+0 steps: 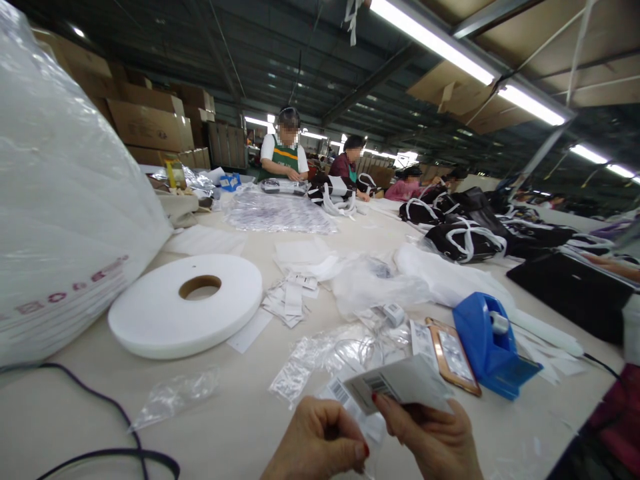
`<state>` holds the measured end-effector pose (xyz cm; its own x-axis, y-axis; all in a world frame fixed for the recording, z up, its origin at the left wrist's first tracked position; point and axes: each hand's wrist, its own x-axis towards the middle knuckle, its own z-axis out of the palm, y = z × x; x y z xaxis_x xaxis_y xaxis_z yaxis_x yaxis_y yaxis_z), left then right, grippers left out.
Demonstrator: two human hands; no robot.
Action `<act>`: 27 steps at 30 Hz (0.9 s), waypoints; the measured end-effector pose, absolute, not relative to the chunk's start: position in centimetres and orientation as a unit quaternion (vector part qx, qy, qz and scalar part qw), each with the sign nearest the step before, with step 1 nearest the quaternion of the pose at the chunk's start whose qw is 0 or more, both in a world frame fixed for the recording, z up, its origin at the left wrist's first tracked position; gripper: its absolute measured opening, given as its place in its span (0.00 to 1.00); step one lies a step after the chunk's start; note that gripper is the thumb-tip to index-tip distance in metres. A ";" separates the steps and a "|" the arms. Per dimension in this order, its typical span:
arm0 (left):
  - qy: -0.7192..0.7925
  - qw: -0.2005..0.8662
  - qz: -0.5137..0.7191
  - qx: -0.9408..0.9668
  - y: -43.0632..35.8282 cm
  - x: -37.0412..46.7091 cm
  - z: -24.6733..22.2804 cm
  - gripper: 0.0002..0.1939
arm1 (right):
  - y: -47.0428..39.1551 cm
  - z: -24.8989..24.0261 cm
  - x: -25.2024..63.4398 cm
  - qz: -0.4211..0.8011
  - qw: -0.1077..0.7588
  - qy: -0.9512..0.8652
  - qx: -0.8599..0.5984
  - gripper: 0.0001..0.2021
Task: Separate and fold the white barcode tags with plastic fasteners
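Nearest the camera: two bare hands over the near part of the counter. The person's left hand has thumb and index fingertip pressed together; cannot tell whether anything thin is between them. The right hand pinches a white label packet between thumb and fingers, held tilted above the counter, barcode visible near the thumb.

Surroundings, largest to smallest:
- White plastic bag, bulging, red print low on its side, at the left edge.
- Black bags with white straps, heaped along the far right; a flat black piece lies nearer, by the right edge.
- Worker in a green apron, at the far edge, hands on a wrapped item; other workers sit or stand to the right of this one.
- White tape roll, flat, cardboard core, between plastic bag and loose labels.
- Blue dispenser, right of the hands, nearer the right edge.
- Phone, orange-gold rim, lying just beside the dispenser, left of it.
- Clear pouches, crumpled, just beyond the hands.
- Loose labels, small overlapping pile mid-counter, right of the roll.
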<state>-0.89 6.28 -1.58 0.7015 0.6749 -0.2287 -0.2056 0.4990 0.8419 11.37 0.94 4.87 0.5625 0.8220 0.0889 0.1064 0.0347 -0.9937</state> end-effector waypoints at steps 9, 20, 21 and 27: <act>0.298 0.808 0.272 0.430 6.3 -1.0 -1.3 0.07 | 0.5 5.0 11.5 0.362 0.636 -0.287 -0.618 0.14; 0.285 0.816 0.274 0.422 6.2 -1.0 -1.0 0.07 | 0.3 5.3 11.6 0.393 0.613 -0.305 -0.614 0.15; 0.284 0.817 0.273 0.421 6.3 -1.0 -1.1 0.07 | 0.3 5.2 11.6 0.396 0.609 -0.306 -0.616 0.14; 0.285 0.814 0.282 0.421 6.2 -1.0 -1.3 0.10 | 0.1 5.0 12.3 0.404 0.562 -0.332 -0.641 0.14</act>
<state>-1.04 6.21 -1.28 0.6789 0.6986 -0.2260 -0.2193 0.4867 0.8456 12.34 0.14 4.95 0.4538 0.8792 -0.1454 -0.0282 -0.1489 -0.9884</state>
